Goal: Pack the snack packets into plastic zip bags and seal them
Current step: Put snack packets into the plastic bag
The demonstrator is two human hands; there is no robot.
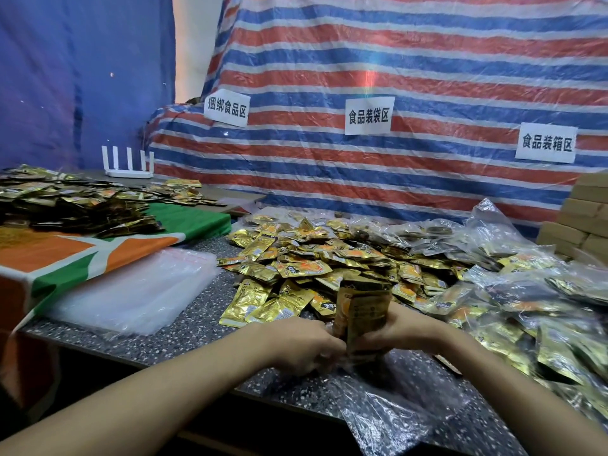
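Gold foil packet stack point(362, 311) upright, gripped by left hand point(306, 343), right hand point(401, 330), crinkly clear bag point(388, 399).

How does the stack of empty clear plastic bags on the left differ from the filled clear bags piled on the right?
The stack of empty clear plastic bags lies flat and neat; the filled clear bags are bulging and heaped loosely. The empty ones look milky white; the filled ones show gold packets inside. Both rest on the speckled grey table.

Gold snack packets point(297, 268) with orange marks, a speckled grey tabletop point(184, 337), a red-blue-white striped tarp point(411, 70), perhaps an orange-green cloth point(108, 248).
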